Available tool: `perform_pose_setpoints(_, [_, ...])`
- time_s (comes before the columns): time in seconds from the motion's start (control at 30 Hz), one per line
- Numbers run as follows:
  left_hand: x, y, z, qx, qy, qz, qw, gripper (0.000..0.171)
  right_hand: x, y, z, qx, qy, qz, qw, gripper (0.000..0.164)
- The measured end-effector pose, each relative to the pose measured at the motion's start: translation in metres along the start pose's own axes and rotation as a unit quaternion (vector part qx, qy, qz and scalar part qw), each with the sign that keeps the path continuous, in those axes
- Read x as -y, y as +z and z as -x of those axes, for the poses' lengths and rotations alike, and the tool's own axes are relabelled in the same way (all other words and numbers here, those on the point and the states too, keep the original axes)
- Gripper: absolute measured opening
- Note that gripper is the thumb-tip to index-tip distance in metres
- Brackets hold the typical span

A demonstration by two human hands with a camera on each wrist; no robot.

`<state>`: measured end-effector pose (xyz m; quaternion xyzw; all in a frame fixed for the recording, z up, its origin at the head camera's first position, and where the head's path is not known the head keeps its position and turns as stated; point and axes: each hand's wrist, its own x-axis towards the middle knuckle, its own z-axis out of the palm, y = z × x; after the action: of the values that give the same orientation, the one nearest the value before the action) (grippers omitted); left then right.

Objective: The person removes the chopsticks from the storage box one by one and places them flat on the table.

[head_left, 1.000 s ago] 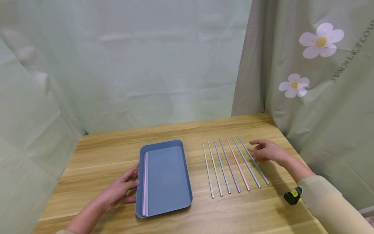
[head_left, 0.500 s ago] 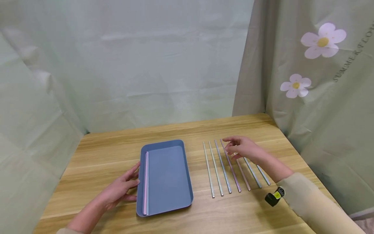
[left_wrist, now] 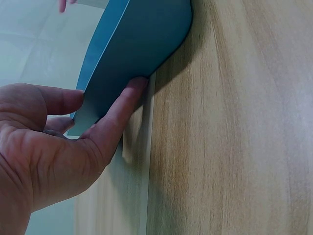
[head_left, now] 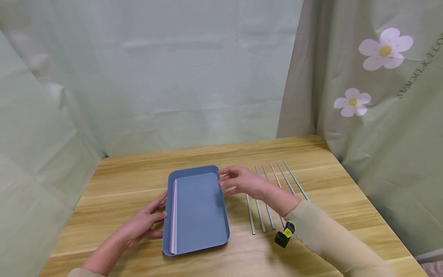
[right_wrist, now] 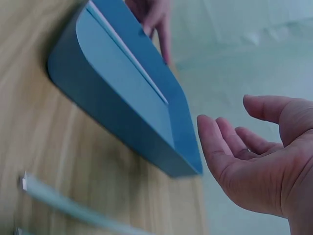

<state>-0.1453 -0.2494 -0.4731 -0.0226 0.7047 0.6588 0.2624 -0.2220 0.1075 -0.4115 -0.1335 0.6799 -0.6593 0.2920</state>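
Note:
A blue-grey rectangular tray [head_left: 200,211] lies on the table, with a pair of pinkish and pale-blue chopsticks [head_left: 174,219] along the inside of its left wall. My left hand [head_left: 145,221] rests against that wall from outside; the left wrist view shows the fingertips [left_wrist: 138,83] touching it low down. At the tray's far right corner is my right hand [head_left: 242,181], fingers spread and slightly bent, holding nothing. Its fingertips overlap the rim in the head view. Several pastel metallic chopsticks [head_left: 250,217] lie in a row right of the tray, partly hidden by my right hand and forearm.
The wooden table [head_left: 138,173] ends at a pale curtain [head_left: 194,96] behind. A flower-printed curtain [head_left: 387,127] hangs along the right side. A small black device with a yellow patch [head_left: 284,235] sits at my right wrist, over the chopsticks' near ends.
My right hand has swept left from the right end of the chopstick row, over it, to the tray's right rim. The left hand and tray stay in place.

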Motion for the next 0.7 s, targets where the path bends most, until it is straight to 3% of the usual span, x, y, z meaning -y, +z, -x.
perform_pose_setpoints(0.27, [0.001, 0.001, 0.001, -0.005, 0.0, 0.007, 1.0, 0.074, -0.007, 0.045, -0.025, 0.045, 0.015, 0.001, 0.999, 0.052])
perform_pose_setpoints(0.7, [-0.001, 0.0, 0.001, 0.003, 0.002, 0.001, 1.0, 0.074, -0.027, 0.101, -0.053, 0.031, 0.101, -0.092, 0.99, 0.058])
